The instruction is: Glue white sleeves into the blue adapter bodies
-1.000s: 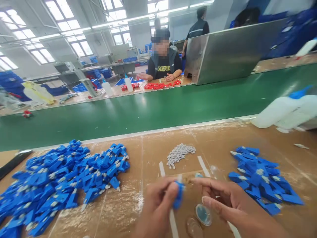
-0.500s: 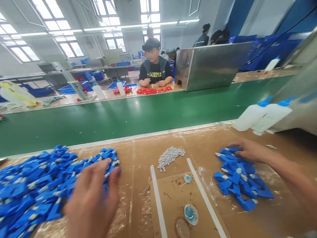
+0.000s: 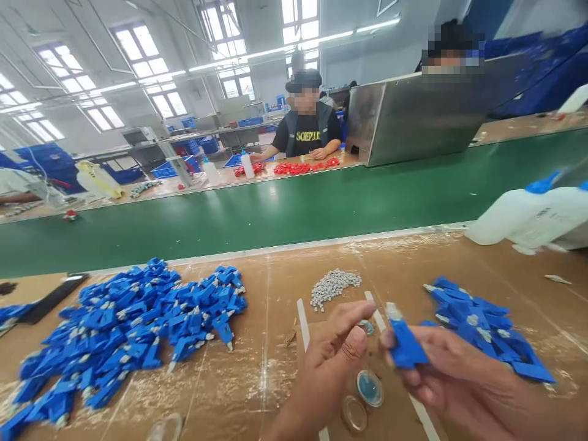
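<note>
My right hand (image 3: 452, 373) is closed on a blue plastic part (image 3: 407, 346) with a whitish tip, held above the table at right of centre. Beside it, my left hand (image 3: 331, 358) is open; its fingers reach toward the part without touching it, and nothing shows in them. Behind my right hand lies a small pile of similar blue parts (image 3: 487, 324). A far larger heap of blue parts (image 3: 124, 331) spreads over the table's left side. Small grey pieces (image 3: 335, 286) lie in a cluster beyond my left hand.
Between and below my hands stand a small cup of blue stuff (image 3: 370, 387) and a clear round lid (image 3: 354, 413). White bottles (image 3: 514, 217) with blue caps lean at the right. A green conveyor belt (image 3: 257, 214) crosses behind the table; a person (image 3: 307, 125) sits beyond, near red parts (image 3: 303, 166).
My right hand has left the right pile with a blue part and come to the middle. My left hand has moved right, away from the big heap. The view has turned left.
</note>
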A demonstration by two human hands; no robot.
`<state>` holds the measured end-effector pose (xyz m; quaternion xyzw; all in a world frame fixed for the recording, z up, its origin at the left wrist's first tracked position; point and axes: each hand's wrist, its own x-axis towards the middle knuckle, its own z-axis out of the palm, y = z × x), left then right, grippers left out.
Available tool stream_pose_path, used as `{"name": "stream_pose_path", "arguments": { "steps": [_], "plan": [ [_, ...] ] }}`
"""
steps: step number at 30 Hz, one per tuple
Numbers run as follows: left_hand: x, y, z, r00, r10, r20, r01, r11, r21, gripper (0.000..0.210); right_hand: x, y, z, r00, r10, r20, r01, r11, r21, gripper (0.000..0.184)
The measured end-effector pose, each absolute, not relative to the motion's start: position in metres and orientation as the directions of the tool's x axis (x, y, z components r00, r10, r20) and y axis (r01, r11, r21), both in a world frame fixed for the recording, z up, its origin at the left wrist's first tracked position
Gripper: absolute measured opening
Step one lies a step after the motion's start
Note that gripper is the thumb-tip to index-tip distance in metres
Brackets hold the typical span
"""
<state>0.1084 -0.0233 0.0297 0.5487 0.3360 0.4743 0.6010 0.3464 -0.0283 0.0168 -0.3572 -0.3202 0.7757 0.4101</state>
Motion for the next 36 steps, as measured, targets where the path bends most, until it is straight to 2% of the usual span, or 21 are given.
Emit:
{"name": "stream_pose_path", "arguments": {
  "steps": [3, 7, 9, 11, 13, 14, 16, 17, 21, 26, 29, 32, 36],
  "plan": [
    [0.115, -0.018, 0.023, 0.456, 0.889, 0.038, -0.374, 0.152, 0.915, 0.052, 0.312, -0.031, 0.031, -0.508, 0.799, -0.323, -0.576, -0.593, -0.562, 0.034],
    [0.121, -0.019, 0.011, 0.461, 0.882, -0.101, -0.464, 0.337, 0.819, 0.056, 0.304, -0.028, 0.028, -0.535, 0.770, -0.347, -0.609, -0.636, -0.474, 0.030],
    [0.123, -0.019, 0.006, 0.468, 0.865, -0.183, -0.474, 0.421, 0.773, 0.057, 0.307, -0.030, 0.020, -0.540, 0.757, -0.368, -0.574, -0.651, -0.496, 0.031],
    [0.122, -0.018, 0.002, 0.434, 0.873, -0.224, -0.501, 0.440, 0.745, 0.055, 0.312, -0.033, 0.009, -0.517, 0.768, -0.378, -0.453, -0.620, -0.641, 0.038],
    [0.118, -0.014, 0.001, 0.344, 0.912, -0.222, -0.530, 0.384, 0.756, 0.051, 0.320, -0.035, -0.001, -0.398, 0.849, -0.348, -0.186, -0.446, -0.875, 0.046],
    [0.114, -0.010, 0.001, 0.301, 0.928, -0.219, -0.536, 0.354, 0.767, 0.050, 0.324, -0.036, -0.006, -0.327, 0.895, -0.304, -0.008, -0.324, -0.946, 0.046],
    [0.105, 0.000, 0.002, 0.256, 0.939, -0.228, -0.520, 0.333, 0.787, 0.050, 0.330, -0.039, -0.015, -0.238, 0.948, -0.212, 0.288, -0.140, -0.947, 0.040],
    [0.101, 0.005, 0.001, 0.251, 0.938, -0.240, -0.502, 0.338, 0.796, 0.051, 0.332, -0.040, -0.018, -0.234, 0.952, -0.199, 0.369, -0.102, -0.924, 0.038],
    [0.092, 0.023, -0.007, 0.236, 0.935, -0.265, -0.446, 0.347, 0.825, 0.054, 0.326, -0.044, -0.024, -0.296, 0.932, -0.208, 0.403, -0.075, -0.912, 0.043],
    [0.095, 0.025, -0.024, 0.238, 0.928, -0.288, -0.453, 0.368, 0.812, 0.058, 0.315, -0.044, -0.031, -0.240, 0.956, -0.168, 0.399, -0.061, -0.915, 0.041],
    [0.095, 0.024, -0.032, 0.231, 0.923, -0.307, -0.461, 0.382, 0.801, 0.061, 0.312, -0.043, -0.037, -0.257, 0.962, -0.089, 0.412, 0.026, -0.911, 0.037],
    [0.093, 0.023, -0.036, 0.230, 0.923, -0.310, -0.468, 0.384, 0.796, 0.061, 0.314, -0.044, -0.038, -0.345, 0.938, -0.040, 0.432, 0.121, -0.894, 0.030],
    [0.092, 0.023, -0.036, 0.236, 0.923, -0.304, -0.484, 0.383, 0.787, 0.061, 0.319, -0.047, -0.033, -0.443, 0.896, 0.010, 0.528, 0.270, -0.805, 0.020]
  ]
}}
